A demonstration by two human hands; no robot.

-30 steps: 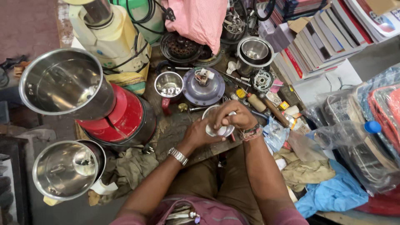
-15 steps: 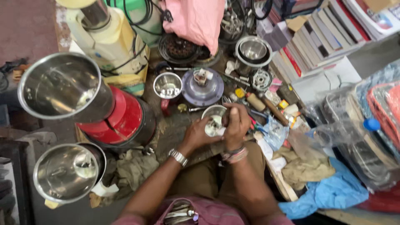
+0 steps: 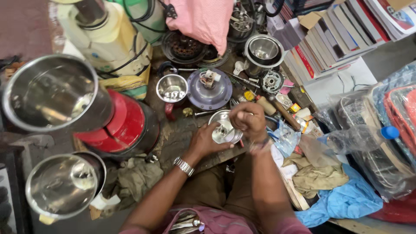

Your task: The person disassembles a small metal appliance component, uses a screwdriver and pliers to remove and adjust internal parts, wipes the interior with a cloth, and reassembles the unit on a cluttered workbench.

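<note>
Steel disc (image 3: 223, 130) cupped by left fingers (image 3: 216, 145), right fist (image 3: 247, 119) above

We wear a maroon short-sleeved shirt (image 3: 216, 223) and brown trousers (image 3: 216, 190). Our forearms are bare. On our left wrist sits a silver metal-link watch (image 3: 183, 166); around our right wrist runs a thin band (image 3: 260, 145), its colour hard to tell. Our left hand (image 3: 203, 141) and right hand (image 3: 248, 120) wear no gloves.
</note>
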